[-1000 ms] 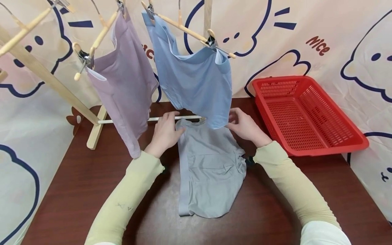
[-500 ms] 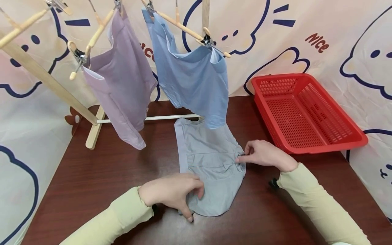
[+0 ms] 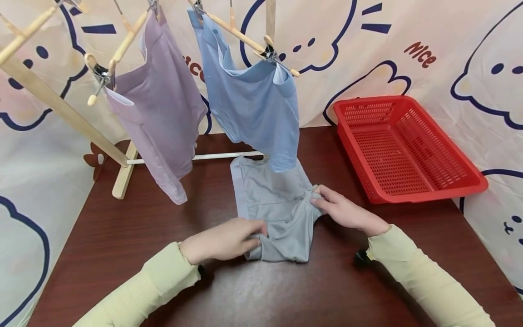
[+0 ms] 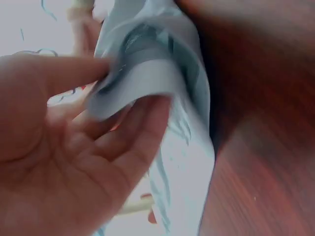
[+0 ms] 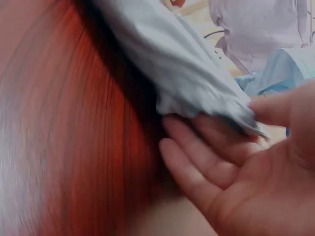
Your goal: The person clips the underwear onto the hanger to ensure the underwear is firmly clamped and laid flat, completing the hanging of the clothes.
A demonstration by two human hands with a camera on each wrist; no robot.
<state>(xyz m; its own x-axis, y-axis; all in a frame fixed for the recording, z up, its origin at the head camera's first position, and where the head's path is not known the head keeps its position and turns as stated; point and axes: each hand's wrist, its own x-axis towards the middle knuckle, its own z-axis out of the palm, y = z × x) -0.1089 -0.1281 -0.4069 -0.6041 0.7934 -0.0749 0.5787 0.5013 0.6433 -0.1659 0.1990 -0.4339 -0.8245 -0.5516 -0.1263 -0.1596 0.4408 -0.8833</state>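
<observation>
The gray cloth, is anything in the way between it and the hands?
Nothing visible is: the left hand and the right hand both hold the gray cloth. In the head view, the blue cloth hides part of its far end.

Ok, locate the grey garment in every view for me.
Head: grey garment near the centre.
Left wrist: running top to bottom through the middle, pinched by the left hand.
Right wrist: slanting from the top edge down to the right hand.
Shared landmark: reddish-brown table.
</observation>
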